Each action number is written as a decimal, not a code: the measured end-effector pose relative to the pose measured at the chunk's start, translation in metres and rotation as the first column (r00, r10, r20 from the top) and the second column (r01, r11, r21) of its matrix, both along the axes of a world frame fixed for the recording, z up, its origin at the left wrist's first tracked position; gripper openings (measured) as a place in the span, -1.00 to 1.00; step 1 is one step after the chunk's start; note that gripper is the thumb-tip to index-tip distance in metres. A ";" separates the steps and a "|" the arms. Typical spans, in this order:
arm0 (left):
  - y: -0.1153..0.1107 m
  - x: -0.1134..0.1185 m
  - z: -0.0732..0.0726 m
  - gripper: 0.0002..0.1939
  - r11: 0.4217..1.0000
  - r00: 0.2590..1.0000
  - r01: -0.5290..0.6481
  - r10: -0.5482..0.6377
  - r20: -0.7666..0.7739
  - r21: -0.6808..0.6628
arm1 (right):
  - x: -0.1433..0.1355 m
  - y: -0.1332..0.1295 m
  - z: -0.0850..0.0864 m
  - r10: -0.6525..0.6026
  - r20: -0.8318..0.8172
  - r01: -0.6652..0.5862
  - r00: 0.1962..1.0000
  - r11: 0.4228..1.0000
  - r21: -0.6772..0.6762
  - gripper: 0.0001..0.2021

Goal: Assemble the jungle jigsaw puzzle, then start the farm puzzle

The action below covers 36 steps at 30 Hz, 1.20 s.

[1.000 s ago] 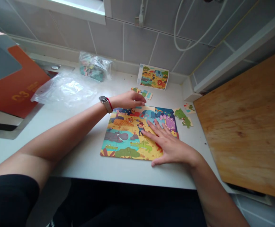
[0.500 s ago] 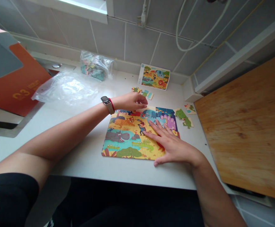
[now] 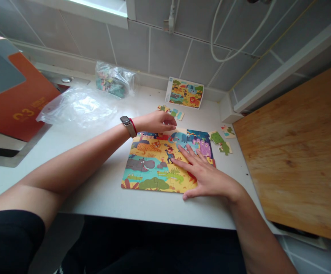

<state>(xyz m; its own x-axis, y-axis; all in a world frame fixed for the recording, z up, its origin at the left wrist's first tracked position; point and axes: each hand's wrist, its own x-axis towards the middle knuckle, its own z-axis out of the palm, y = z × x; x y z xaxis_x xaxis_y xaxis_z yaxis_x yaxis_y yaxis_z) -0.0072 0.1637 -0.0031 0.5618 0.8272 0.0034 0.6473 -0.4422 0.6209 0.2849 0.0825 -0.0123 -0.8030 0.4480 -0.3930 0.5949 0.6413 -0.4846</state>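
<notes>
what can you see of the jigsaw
The jigsaw lies flat on the white counter, its cardboard-looking, interlocking pieces showing a bright animal scene with a grey hippo and a spotted cat. One near corner is rounded. The spread right hand covers part of its right side, seemingly resting there; the left hand is at its far edge, contact unclear.

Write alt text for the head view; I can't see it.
A person's right hand lies spread on a colorful animal jigsaw puzzle on a white counter, the left hand bent near the puzzle's far edge. Loose pieces lie beyond the puzzle and to its right, with a picture card farther back.
</notes>
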 end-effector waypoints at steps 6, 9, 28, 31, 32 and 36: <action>0.002 -0.001 -0.001 -0.64 1.000 1.000 -0.008 0.008 0.006 -0.029 | 0.001 0.000 -0.003 -0.013 -0.052 0.013 0.999 1.000 -0.001 0.13; 0.007 -0.006 -0.003 -0.66 0.997 0.999 0.002 0.002 0.050 -0.074 | 0.002 0.001 -0.004 -0.014 -0.063 0.014 0.998 1.000 0.000 0.14; 0.021 -0.022 -0.018 -0.65 0.926 0.950 0.020 0.100 0.297 -0.376 | -0.001 0.001 0.000 -0.031 -0.017 0.030 0.999 0.998 -0.054 0.19; 0.018 -0.022 -0.015 -0.62 0.868 0.905 -0.003 0.213 0.368 -0.497 | 0.001 0.003 0.003 -0.063 -0.092 0.057 0.994 0.996 -0.063 0.27; 0.017 -0.023 -0.015 -0.60 0.851 0.889 -0.016 0.253 0.382 -0.525 | 0.002 0.005 0.004 -0.100 -0.142 0.093 0.985 0.994 -0.056 0.23; 0.019 -0.029 -0.020 -0.56 0.802 0.785 -0.080 0.417 0.459 -0.592 | 0.010 0.018 0.003 -0.346 -0.374 0.376 0.860 0.927 0.007 -0.20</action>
